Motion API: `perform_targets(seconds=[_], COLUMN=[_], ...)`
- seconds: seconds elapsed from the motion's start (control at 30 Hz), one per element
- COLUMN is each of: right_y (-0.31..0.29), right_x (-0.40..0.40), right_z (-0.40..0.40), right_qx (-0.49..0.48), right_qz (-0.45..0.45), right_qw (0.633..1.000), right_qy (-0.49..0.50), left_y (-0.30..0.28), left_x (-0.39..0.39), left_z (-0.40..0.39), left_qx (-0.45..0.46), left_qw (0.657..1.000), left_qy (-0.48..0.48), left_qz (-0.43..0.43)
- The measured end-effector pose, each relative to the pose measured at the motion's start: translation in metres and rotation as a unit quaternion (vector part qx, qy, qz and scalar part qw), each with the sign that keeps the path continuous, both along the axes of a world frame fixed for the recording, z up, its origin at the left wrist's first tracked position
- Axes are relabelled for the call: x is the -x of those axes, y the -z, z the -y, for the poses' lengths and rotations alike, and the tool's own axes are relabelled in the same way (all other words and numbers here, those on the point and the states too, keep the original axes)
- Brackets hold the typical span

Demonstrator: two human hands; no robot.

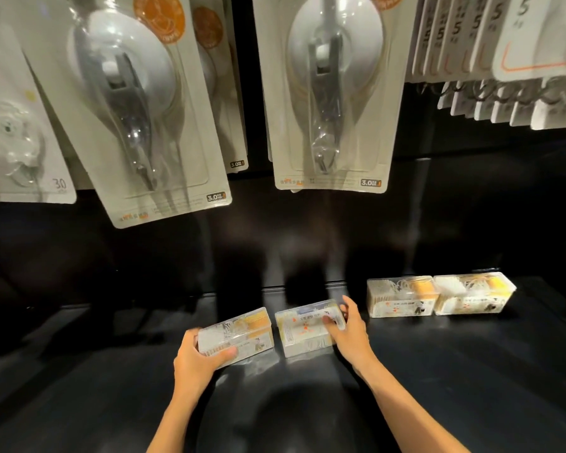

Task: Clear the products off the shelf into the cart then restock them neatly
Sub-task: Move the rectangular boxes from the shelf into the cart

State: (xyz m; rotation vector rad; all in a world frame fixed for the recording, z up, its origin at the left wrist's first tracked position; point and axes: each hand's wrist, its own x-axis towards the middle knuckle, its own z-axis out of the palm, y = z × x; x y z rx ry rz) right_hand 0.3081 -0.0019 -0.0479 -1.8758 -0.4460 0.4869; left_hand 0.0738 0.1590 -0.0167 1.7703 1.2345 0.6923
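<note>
While I looked down at the dark shelf, my left hand curled around a clear plastic box, thumb along its near side, holding it tilted. My right hand gripped a second clear box just beside the first, fingers wrapped over its right end. Two more boxes sat touching side by side farther right on the shelf. Carded hooks in blister packs hung above.
</note>
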Motion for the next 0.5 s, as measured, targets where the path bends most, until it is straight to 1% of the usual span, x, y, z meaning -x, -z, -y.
perform_targets(seconds=[0.1, 0.23, 0.33, 0.4, 0.47, 0.5], right_y=[0.007, 0.001, 0.002, 0.003, 0.002, 0.001], right_x=[-0.009, -0.01, -0.01, -0.008, -0.003, 0.001], right_z=[0.0, 0.004, 0.008, 0.012, 0.018, 0.021], right_qx=[0.015, 0.018, -0.01, -0.033, -0.061, -0.074], right_qz=[-0.002, 0.013, -0.007, -0.043, -0.06, -0.047], right_qw=[0.999, 0.999, 0.998, 0.996, 0.995, 0.996], right_qy=[-0.046, -0.048, -0.063, -0.067, -0.049, -0.031], left_y=[-0.001, -0.002, -0.003, -0.003, -0.002, -0.002], left_x=[0.002, 0.005, 0.007, 0.008, 0.01, 0.011], left_z=[0.0, 0.004, 0.005, 0.006, 0.006, 0.006], left_qx=[0.004, 0.009, 0.007, 0.007, 0.006, 0.005], left_qw=[1.0, 1.0, 1.0, 1.0, 1.0, 1.0], left_qy=[0.005, 0.007, 0.006, 0.006, 0.006, 0.007], left_qz=[0.004, 0.01, 0.015, 0.015, 0.016, 0.015])
